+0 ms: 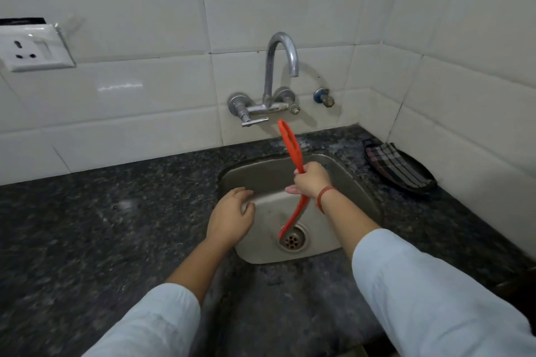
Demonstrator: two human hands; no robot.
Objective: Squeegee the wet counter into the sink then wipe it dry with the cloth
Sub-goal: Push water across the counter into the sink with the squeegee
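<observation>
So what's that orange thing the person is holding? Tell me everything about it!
The orange squeegee looks like thin plastic, long and flat, with a slot-like opening in its upper end. It is held nearly upright over the steel sink, tilted a bit, its top near the tap and its bottom end just above the drain. The right hand grips it around the middle, fingers wrapped tight. The left hand rests on the sink's edge and does not touch it.

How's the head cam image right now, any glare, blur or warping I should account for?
Head view: wide-angle bend curves the wall tiles and counter edges; soft glare on the tiles; faucet casts a faint shadow; right hand and squeegee slightly blurred.
</observation>
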